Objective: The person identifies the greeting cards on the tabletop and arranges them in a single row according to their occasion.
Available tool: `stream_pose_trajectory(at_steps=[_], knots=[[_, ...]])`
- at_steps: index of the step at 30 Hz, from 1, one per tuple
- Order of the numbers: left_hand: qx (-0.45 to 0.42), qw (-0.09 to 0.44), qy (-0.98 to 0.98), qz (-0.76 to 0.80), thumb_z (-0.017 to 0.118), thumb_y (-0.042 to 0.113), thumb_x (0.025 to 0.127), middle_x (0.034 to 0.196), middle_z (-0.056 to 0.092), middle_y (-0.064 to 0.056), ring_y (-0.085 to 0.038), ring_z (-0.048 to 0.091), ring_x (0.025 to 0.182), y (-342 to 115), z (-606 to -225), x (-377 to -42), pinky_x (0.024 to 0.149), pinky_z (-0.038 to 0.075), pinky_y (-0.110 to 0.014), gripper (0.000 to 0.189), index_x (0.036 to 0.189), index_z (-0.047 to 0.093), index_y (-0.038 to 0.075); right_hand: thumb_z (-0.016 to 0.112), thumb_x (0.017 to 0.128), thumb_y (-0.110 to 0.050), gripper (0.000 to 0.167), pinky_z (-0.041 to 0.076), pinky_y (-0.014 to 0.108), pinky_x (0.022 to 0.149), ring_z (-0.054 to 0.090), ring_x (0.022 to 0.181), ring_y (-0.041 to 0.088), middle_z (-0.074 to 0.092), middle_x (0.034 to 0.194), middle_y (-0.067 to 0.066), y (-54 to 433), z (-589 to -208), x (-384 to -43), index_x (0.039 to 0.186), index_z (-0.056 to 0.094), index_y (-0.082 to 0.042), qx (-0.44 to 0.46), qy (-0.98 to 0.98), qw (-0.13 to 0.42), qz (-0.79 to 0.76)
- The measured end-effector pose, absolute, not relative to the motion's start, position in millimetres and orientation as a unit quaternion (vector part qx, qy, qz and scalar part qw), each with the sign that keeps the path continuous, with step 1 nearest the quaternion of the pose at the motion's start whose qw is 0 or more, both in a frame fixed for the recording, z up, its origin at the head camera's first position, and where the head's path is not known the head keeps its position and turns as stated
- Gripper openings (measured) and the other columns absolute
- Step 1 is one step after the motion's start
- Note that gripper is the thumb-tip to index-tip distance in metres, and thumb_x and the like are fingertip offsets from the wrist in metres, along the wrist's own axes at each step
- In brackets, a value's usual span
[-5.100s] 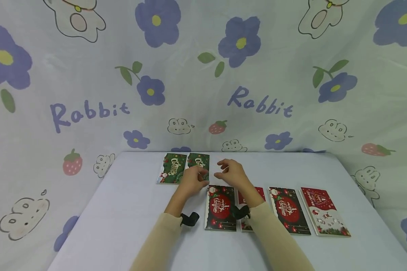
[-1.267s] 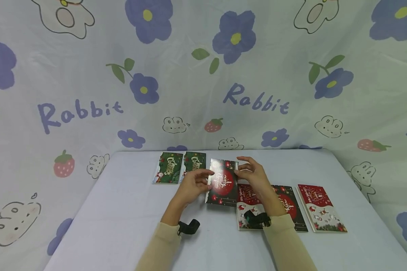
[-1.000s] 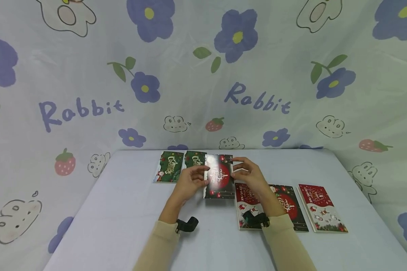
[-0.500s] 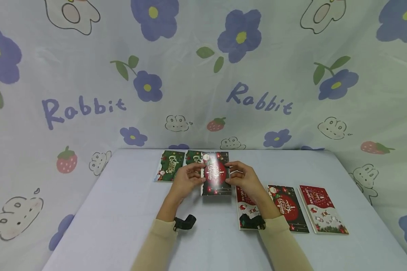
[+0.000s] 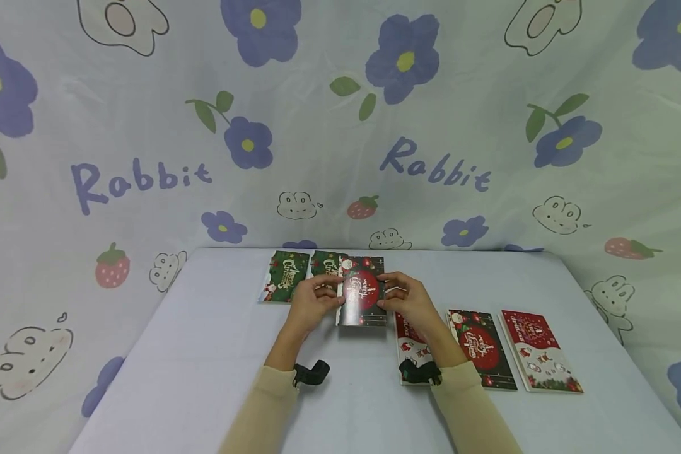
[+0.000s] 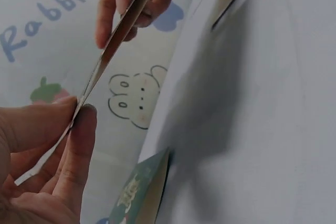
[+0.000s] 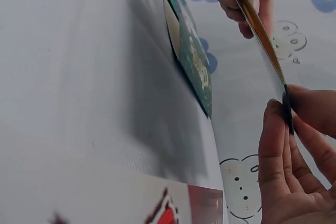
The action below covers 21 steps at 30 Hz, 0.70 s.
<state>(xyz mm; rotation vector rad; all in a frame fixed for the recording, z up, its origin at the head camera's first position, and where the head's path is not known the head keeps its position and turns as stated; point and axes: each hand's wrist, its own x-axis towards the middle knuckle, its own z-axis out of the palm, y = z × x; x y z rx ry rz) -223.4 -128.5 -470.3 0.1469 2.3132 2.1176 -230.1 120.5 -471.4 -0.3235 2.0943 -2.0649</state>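
A black Christmas card point(image 5: 362, 291) with a red circle and gold lettering is held up over the table, and its shadow falls on the cloth. My left hand point(image 5: 309, 306) pinches its left edge between thumb and fingers. On the opposite edge, my right hand point(image 5: 411, 302) pinches it the same way. Both wrist views show the card point(image 7: 262, 35) nearly edge-on, raised off the surface. Just behind my left hand lie two green cards, one at the left point(image 5: 286, 277) in full view and the other point(image 5: 325, 263) partly covered by the hand and the held card.
Under my right wrist lies a red and white card point(image 5: 410, 347), partly hidden. To its right are another black card point(image 5: 479, 350) and another red and white card point(image 5: 541, 353). A patterned curtain point(image 5: 318, 145) hangs behind the white table point(image 5: 193, 366).
The black card lay flat on the table in the oldest frame. Both hands then lifted it and brought it left beside the green cards; over the last half second it tilts slightly.
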Motion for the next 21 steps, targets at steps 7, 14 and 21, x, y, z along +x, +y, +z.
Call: stream_pose_trajectory(at_steps=[7,14,21], knots=[[0.049,-0.032,0.758,0.649,0.079,-0.015,0.085,0.119,0.067,-0.019,-0.019,0.066,0.089,-122,-473,-224,0.072,0.056,-0.021,0.036,0.119,0.075,-0.003,0.073,0.090,0.012,0.051,0.053,0.021,0.071,0.059,0.091,0.018,0.054,0.130,0.023,118,-472,-231,0.139,0.063,0.002,-0.077,0.727,0.074,-0.678],[0.062,-0.047,0.805,0.588,0.083,-0.004,0.087,0.106,0.071,-0.015,-0.022,0.068,0.089,-121,-466,-240,0.075,0.057,-0.027,0.035,0.120,0.077,0.003,0.075,0.089,0.011,0.051,0.051,0.025,0.069,0.060,0.090,0.018,0.057,0.128,0.018,112,-466,-244,0.137,0.067,-0.003,-0.051,0.766,0.050,-0.638],[0.046,-0.033,0.831,0.553,0.084,-0.001,0.087,0.093,0.070,-0.009,-0.020,0.066,0.081,-117,-461,-267,0.070,0.055,-0.032,0.031,0.117,0.078,0.004,0.079,0.087,0.009,0.051,0.050,0.029,0.073,0.064,0.094,0.021,0.060,0.127,0.017,111,-459,-269,0.136,0.068,-0.003,-0.043,0.810,0.030,-0.584]])
